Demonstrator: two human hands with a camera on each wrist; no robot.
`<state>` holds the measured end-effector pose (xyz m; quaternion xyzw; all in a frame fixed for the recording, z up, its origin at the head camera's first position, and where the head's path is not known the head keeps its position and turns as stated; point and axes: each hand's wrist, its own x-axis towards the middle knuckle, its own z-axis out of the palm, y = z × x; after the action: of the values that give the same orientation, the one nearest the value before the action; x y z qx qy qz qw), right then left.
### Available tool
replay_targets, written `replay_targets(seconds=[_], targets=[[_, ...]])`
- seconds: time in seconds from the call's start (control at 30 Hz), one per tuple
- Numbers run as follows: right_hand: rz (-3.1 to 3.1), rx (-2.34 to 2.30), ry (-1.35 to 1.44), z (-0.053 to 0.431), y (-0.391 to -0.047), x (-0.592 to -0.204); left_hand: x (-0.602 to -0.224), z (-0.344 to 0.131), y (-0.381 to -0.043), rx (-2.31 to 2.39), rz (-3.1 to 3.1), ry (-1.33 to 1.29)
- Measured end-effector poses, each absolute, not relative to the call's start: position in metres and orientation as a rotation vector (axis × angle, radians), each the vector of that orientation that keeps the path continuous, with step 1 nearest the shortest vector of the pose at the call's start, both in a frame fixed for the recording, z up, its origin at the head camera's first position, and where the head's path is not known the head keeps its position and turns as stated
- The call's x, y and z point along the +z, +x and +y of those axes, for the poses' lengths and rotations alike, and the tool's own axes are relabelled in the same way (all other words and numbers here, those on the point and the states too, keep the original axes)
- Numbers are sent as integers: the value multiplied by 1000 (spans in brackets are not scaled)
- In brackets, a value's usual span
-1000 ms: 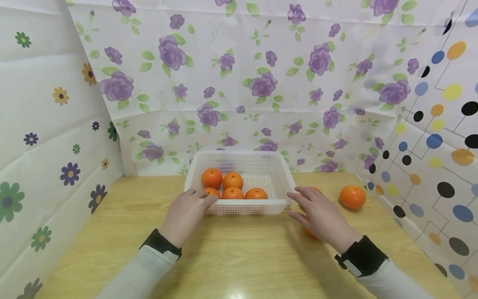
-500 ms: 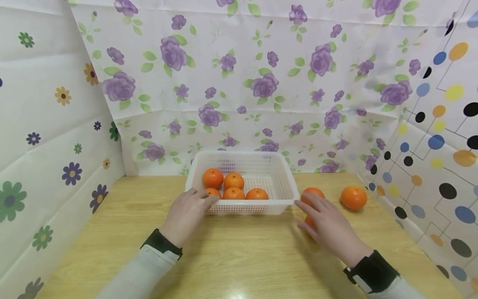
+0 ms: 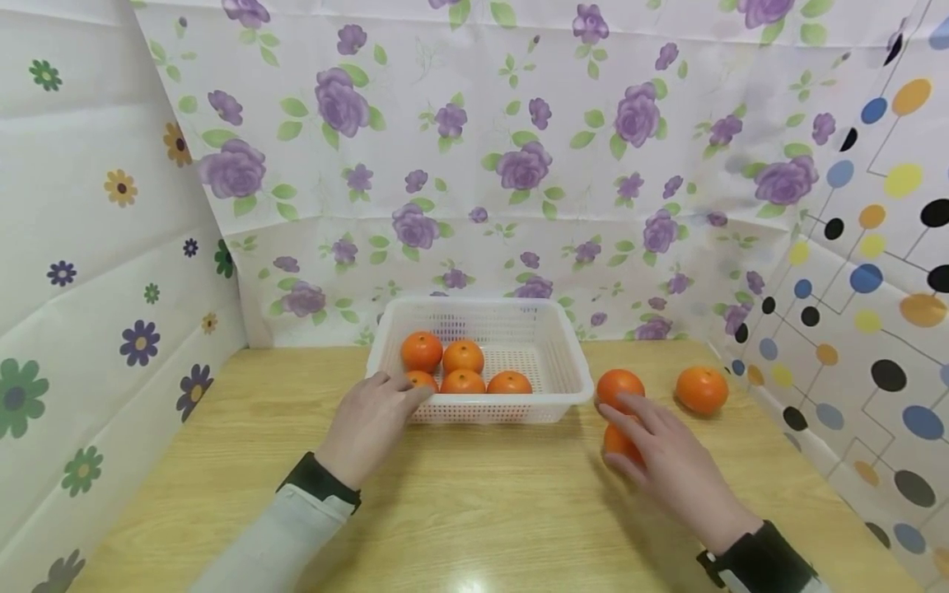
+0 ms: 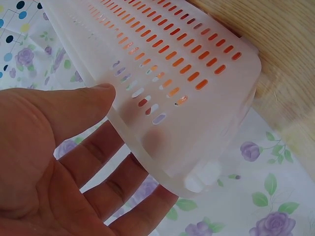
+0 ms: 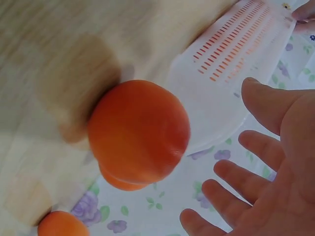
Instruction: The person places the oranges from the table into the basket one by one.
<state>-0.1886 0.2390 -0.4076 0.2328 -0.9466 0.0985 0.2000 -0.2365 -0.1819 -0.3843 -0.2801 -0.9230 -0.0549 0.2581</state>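
A wooden table (image 3: 474, 502) with pale yellow grain is filling the lower part of the head view, with light glaring off its surface toward the viewer. Creased white sheets are enclosing it: one printed with purple roses (image 3: 522, 169) is hanging along the back edge, one with scattered daisies (image 3: 89, 313) is running down the left edge, and one with coloured dots joined by thin lines (image 3: 845, 329) is lining the right edge.

A white slotted plastic basket (image 3: 549, 399) is sitting near the middle of the back edge, with five oranges (image 3: 463, 383) resting inside, mostly toward its left side. The left hand (image 3: 371, 424) is gripping the basket at its near left corner, the thumb and fingers straddling the rim.

The right hand (image 3: 675, 465) is grasping nothing; its fingers are spreading loosely over the nearest loose orange (image 3: 621, 445), and the right wrist view is showing a gap between them. This orange is lying right of the basket's near right corner. A second loose orange (image 3: 619, 385) is sitting just behind it, and a third loose orange (image 3: 702, 389) is resting by the table's back right corner. Black bands (image 3: 319, 478) are circling both wrists.
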Motion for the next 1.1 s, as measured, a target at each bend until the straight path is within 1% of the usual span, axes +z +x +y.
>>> replay_targets(seconds=[0.7, 1.1], targets=[[-2817, 271, 530, 244, -188, -418, -384, -182, -237, -130, -2511, -752], [-2817, 304, 540, 244, -188, -420, -384, -181, -236, -130, -2487, -759]])
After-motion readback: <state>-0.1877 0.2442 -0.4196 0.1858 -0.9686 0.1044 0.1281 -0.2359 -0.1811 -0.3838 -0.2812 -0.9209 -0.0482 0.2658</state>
